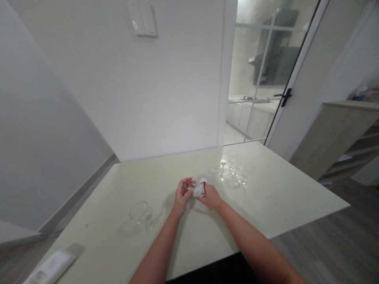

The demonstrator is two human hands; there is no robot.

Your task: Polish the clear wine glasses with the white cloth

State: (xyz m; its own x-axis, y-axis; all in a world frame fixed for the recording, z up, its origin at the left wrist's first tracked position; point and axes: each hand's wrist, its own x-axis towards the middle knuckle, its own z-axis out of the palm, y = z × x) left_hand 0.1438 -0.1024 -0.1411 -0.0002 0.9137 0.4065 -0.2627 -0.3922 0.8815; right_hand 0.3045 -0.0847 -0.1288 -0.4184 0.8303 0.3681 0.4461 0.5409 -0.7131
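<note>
Glass (188,184) cupped in the left hand (180,195), over the middle of the tabletop (281,177) — white cloth (199,188) gripped in the right hand (212,196), bunched close beside it. Farther left, one wine glass (144,215) — farther right, clustered clear glassware (233,170).

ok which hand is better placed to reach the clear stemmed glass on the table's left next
Probably the left hand: it is nearer the clear stemmed glass, though it seems to hold another clear glass. The right hand, gripping the crumpled white cloth, would have to reach across the left forearm.
</note>
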